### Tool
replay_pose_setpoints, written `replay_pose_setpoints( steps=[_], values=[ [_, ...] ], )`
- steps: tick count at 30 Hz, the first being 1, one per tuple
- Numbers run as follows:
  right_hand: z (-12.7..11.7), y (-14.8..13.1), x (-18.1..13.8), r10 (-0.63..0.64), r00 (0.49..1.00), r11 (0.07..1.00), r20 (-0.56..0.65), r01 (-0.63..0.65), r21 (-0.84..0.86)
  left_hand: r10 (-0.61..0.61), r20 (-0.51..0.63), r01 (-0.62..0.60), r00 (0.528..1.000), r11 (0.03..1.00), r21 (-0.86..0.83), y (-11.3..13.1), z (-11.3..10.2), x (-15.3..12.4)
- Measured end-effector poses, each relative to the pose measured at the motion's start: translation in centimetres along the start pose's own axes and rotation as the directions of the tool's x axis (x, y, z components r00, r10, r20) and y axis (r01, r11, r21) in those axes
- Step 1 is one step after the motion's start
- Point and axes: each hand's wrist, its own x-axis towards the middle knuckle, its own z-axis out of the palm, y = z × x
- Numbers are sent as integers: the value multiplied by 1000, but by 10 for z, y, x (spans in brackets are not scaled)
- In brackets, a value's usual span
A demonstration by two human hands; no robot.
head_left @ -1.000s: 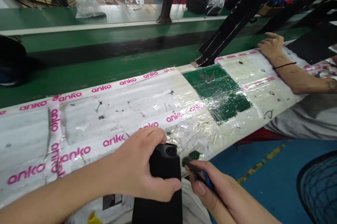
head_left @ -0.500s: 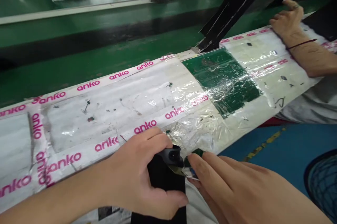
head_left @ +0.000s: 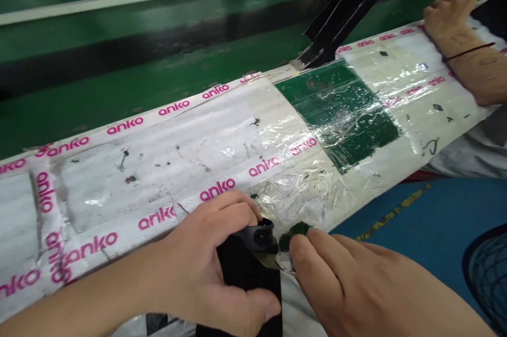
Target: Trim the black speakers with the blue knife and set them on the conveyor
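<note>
My left hand (head_left: 214,258) grips a small dark plastic part (head_left: 259,234) with a rounded, hollow end, its fingers over the top and its thumb spread apart below. Under that hand lies a flat black surface (head_left: 253,295) whose kind I cannot make out. My right hand (head_left: 336,279) is closed around a thin blade (head_left: 267,260) with a pale wrapped grip (head_left: 284,261). The blade lies against the lower edge of the plastic part. A dark green piece (head_left: 293,235) shows just beyond my right fingertips; whether it is held is unclear.
A long bench (head_left: 166,168) covered in white sheet and pink-lettered tape runs across, with a green patch (head_left: 348,115). Behind it lies a green conveyor surface (head_left: 158,67) with a black slanted post (head_left: 344,20). Another person's hand (head_left: 455,15) rests at far right; a netted basket (head_left: 489,273) stands below.
My right hand has drawn slightly right with the blade, showing more of the green piece. My left hand keeps its grip. The view has tilted a little.
</note>
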Motion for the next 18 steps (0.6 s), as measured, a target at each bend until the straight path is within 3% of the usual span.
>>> replay_pose_setpoints(
  steps=[3,7,12,14,15,16,18],
  values=[
    [12,1,2,24,998,997,-56,-20,70,-18,15,19,1000,999,-34,-1,-1,2],
    [22,3,5,88,995,971,-44,-76,225,-14,18,14,1000,1000,9,3,0,3],
    [7,15,3,73,997,952,-22,-63,300,-25,-34,31,999,985,172,10,5,-1],
    [1,10,-7,199,979,903,-46,-165,396,-46,-62,58,997,974,218,12,6,-4],
    [-1,4,-14,329,943,833,-41,-270,483,-65,-74,81,995,969,232,12,7,-5],
    [-1,-5,-20,488,873,703,-3,-391,594,-85,-87,104,993,965,241,12,7,-7],
    [3,-26,-29,678,705,339,210,-552,762,-118,-111,143,987,957,252,12,9,-9]
  ],
)
